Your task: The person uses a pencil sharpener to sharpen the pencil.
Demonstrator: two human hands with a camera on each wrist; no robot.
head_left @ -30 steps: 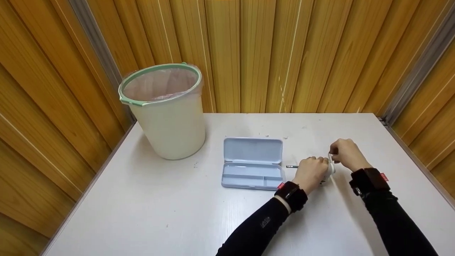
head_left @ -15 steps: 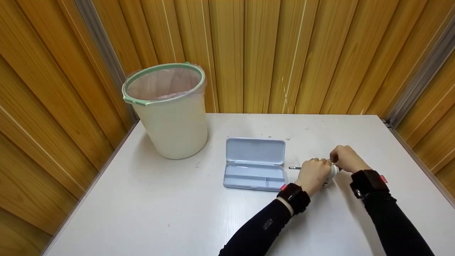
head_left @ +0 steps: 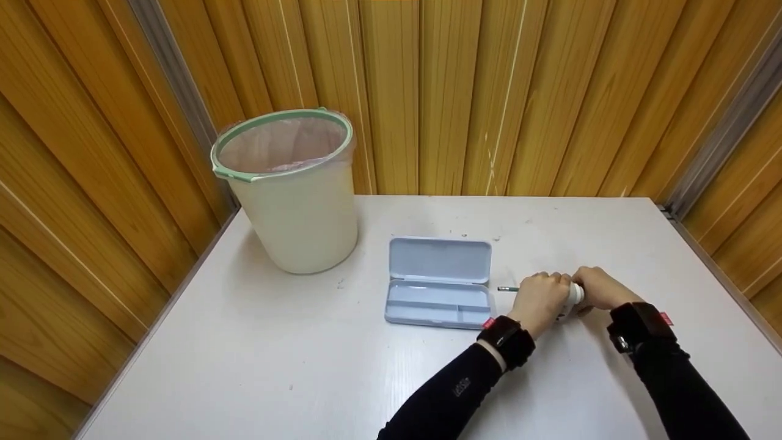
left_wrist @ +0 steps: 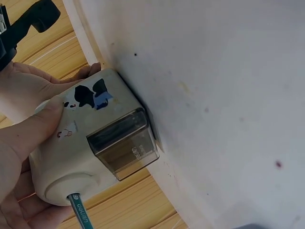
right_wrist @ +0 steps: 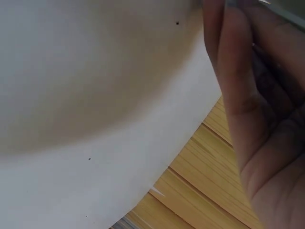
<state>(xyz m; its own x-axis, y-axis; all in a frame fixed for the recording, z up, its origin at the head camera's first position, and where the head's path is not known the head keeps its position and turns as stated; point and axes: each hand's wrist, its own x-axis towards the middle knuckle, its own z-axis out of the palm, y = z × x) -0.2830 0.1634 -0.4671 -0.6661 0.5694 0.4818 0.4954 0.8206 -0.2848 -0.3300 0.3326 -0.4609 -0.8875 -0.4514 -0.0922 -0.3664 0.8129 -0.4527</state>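
Observation:
A cream pencil sharpener [head_left: 574,296] with a clear shavings drawer [left_wrist: 125,149] stands on the white table [head_left: 342,366], right of the pencil case. My left hand [head_left: 540,295] grips its body, thumb [left_wrist: 33,126] along the side. A green pencil [head_left: 507,288] sticks out of its front hole [left_wrist: 78,212], pointing toward the case. My right hand [head_left: 597,287] is curled at the back of the sharpener, around its crank handle, which is mostly hidden. In the right wrist view only the fingers [right_wrist: 252,95] show, above the tabletop.
An open light-blue pencil case [head_left: 438,282] lies left of the hands, its tray compartments bare. A cream bin [head_left: 287,189] with a green rim and a plastic liner stands at the back left. Wooden slat walls close in the table on three sides.
My right hand has swung down from above the sharpener's back to low behind it, turning the crank. The left hand, pencil and sharpener have stayed put.

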